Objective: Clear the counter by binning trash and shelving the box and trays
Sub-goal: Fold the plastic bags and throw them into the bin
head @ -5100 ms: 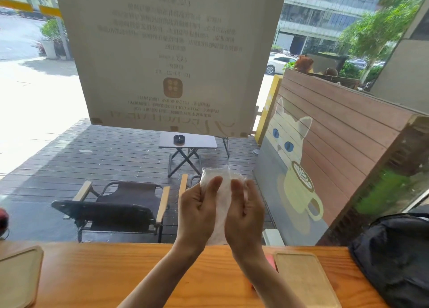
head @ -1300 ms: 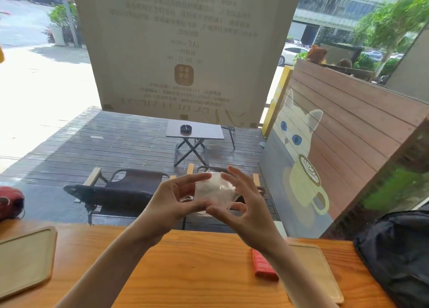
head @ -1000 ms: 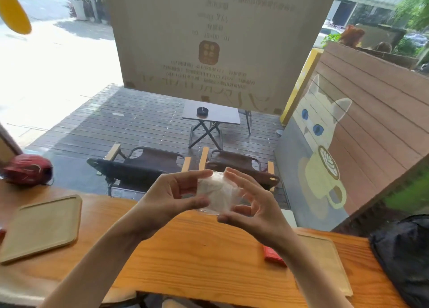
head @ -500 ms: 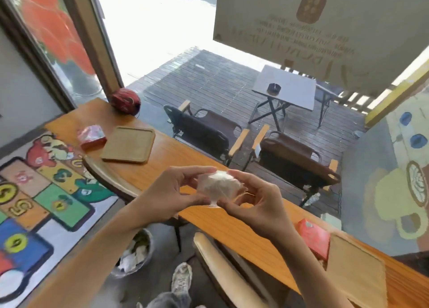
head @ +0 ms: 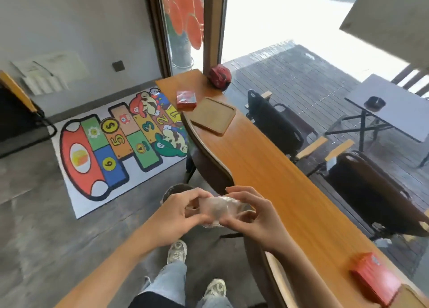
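Both hands, left (head: 178,211) & right (head: 253,217), pinch crumpled clear plastic wrapper (head: 222,209), held just above round grey floor bin (head: 173,190). Best: centre wad over bin, then let go w/ both hands together.

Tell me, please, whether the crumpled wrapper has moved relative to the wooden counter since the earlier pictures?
Yes. The wrapper, held by the left hand and right hand, was above the counter earlier; now it is off its near edge, over the floor above the bin.
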